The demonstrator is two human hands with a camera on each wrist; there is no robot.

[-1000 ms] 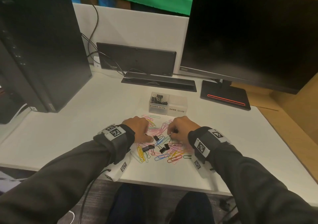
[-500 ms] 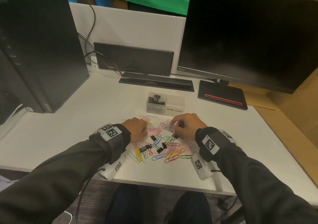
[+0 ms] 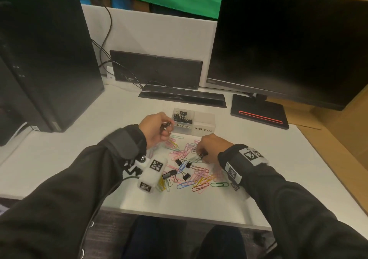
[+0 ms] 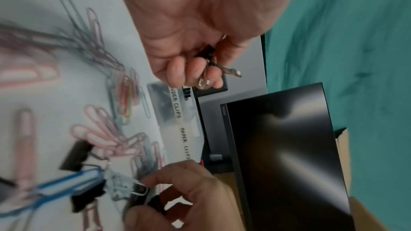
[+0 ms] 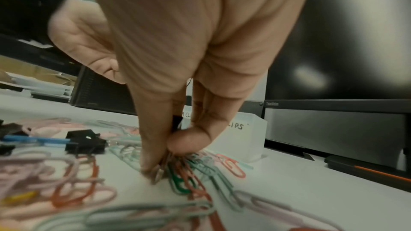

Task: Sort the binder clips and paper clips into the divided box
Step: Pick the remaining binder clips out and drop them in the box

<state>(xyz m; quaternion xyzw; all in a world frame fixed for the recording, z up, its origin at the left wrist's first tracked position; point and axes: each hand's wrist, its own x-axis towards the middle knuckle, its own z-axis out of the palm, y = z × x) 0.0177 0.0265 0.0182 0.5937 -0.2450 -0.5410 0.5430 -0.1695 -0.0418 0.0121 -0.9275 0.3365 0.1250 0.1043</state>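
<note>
Left hand (image 3: 154,127) fingers pinch small black metal binder clips (image 3: 165,127); release only once above the translucent divided box's (image 3: 203,127) binder side. Right hand (image 3: 211,149) fingers pinch pile clips.

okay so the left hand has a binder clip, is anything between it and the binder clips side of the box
Nothing visible blocks it. The left hand holds a black binder clip just left of the divided box. The compartment labelled binder clips is open-topped, holds clips already, and lies right beside the hand. The right hand is down on the paper clips, nearer the person.

Head looks down; blurry wrist views sit close, perhaps sharing the divided box (image 3: 193,122).
</note>
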